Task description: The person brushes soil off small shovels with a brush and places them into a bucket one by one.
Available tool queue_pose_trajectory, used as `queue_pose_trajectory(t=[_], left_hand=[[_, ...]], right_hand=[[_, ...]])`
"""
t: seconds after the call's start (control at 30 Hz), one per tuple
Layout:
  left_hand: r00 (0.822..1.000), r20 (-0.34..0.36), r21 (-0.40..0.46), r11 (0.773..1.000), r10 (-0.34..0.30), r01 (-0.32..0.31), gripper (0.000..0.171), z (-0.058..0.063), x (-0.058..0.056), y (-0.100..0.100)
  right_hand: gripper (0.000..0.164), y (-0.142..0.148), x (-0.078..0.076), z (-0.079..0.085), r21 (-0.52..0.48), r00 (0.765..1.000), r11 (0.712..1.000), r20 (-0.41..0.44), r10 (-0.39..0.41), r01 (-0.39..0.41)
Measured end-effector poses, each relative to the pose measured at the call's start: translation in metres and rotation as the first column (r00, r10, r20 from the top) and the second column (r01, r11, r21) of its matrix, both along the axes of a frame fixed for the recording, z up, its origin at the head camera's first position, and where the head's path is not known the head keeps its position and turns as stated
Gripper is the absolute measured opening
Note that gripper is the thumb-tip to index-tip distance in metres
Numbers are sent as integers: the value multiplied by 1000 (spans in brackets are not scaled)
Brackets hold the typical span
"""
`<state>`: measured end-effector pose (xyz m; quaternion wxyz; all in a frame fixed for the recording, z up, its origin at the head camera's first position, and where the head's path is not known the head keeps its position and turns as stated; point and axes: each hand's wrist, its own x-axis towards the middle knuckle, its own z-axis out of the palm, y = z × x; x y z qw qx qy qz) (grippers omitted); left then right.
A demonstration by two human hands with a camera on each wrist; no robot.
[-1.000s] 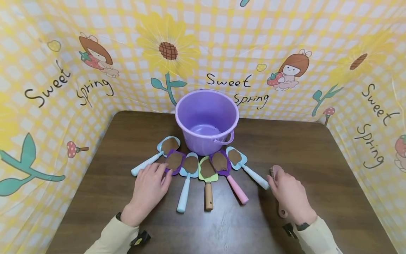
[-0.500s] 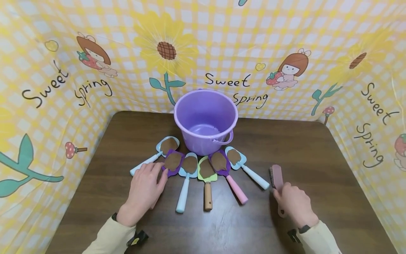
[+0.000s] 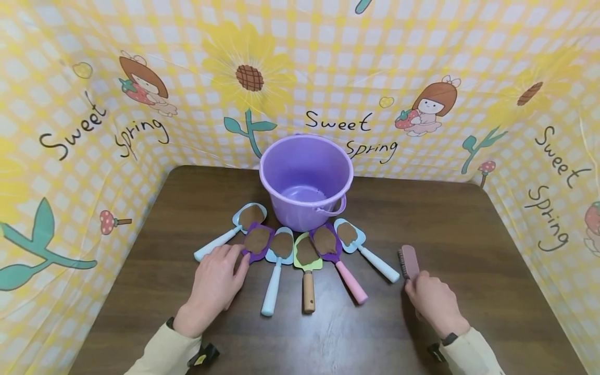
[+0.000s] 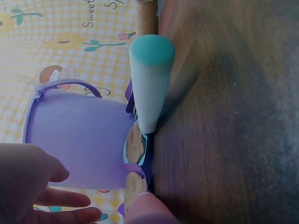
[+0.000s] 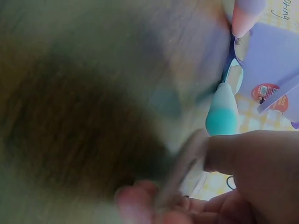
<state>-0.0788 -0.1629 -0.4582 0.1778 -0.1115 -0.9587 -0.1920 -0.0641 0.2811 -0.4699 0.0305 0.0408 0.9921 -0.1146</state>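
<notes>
Left hand (image 3: 213,281): was relaxed by left purple spatula (image 3: 258,257) | right hand (image 3: 433,302): gripped brush (image 3: 410,262) toward bench's (image 3: 469,229) right edge | bucket (image 3: 300,212): stood near far edge

Head cam's pretty bright and crisp for us, with soft glare on the tabletop (image 3: 356,338) and stretched edges. We get a dark shadow by the right hand (image 3: 435,303). Wrist views look hazier, and the right one badly blurs the brush (image 5: 181,171).

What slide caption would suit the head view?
Left hand by six fanned tools, right hand holding a brush, purple bucket behind.
</notes>
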Motion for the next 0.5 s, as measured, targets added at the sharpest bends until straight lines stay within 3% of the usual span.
queue_pose_trajectory(t=[0.17, 0.33, 0.5], left_hand=[[1000, -31, -26, 1000, -5, 4, 24, -3, 2, 1], [999, -50, -40, 999, -5, 3, 22, -4, 2, 1], [999, -43, -46, 999, -1, -1, 23, -4, 2, 1]], right_hand=[[27, -2, 0, 3, -14, 996, 1000, -86, 9, -11], [26, -3, -1, 12, -21, 972, 1000, -233, 17, -22], [25, -5, -3, 25, -31, 951, 999, -308, 27, -38]])
